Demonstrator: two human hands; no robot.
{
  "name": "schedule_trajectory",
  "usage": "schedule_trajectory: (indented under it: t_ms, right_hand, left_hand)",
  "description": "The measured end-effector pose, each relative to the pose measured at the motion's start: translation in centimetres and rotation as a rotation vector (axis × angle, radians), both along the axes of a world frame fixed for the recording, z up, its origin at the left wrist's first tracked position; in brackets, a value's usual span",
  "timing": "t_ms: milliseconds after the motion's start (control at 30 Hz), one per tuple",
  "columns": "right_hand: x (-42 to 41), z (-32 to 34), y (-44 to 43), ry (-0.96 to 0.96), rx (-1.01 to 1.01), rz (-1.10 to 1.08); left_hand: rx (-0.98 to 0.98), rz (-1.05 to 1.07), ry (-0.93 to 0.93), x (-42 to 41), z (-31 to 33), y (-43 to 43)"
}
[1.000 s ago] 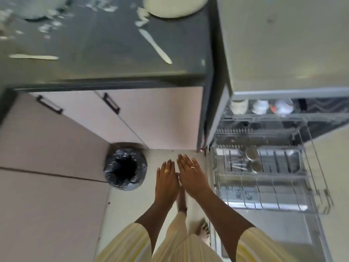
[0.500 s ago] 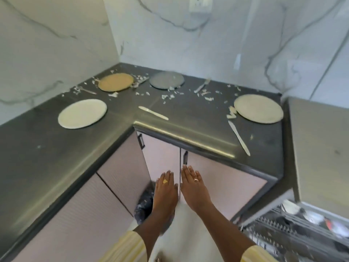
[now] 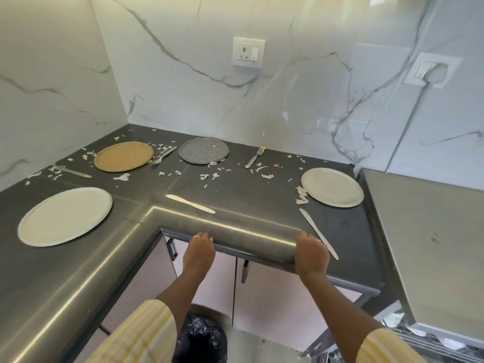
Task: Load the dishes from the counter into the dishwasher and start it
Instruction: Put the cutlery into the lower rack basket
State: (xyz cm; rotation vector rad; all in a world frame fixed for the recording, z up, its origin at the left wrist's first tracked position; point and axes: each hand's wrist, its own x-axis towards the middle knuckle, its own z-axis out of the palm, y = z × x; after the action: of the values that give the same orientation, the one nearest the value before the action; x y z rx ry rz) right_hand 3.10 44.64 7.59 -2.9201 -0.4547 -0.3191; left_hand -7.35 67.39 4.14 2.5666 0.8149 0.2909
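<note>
— Turned away from the dishwasher [image 3: 424,341], then?
— Yes. A moment ago both hands were flat together, down low. Now the left hand [image 3: 199,254] and right hand [image 3: 311,255] are apart, fingers curled over the front edge of the counter [image 3: 262,200], holding no dish.
— Anything picked up?
— No. The white plate [image 3: 65,216], tan plate [image 3: 123,156], grey plate [image 3: 203,150] and pale plate [image 3: 332,187] lie untouched. I'd guess the knife [image 3: 318,233] beside the right hand goes first.
</note>
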Motion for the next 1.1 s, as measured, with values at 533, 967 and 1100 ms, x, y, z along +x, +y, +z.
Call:
schedule_trajectory:
  t_ms: [533,967,1100]
  right_hand:
    - [9.0,-1.6,1.3,0.315,-0.009,-0.290]
    - [9.6,-1.6,6.0,0.330,-0.098,-0.005]
    - [9.6,-1.6,6.2,0.312,-0.081,0.056]
  left_hand:
    - [-0.200,0.418,-0.049,10.2,1.7,7.8]
    - [-0.326,0.743,0.060,14.0,2.3,9.0]
    - [-0.314,0.760,0.011,13.6,2.7,9.2]
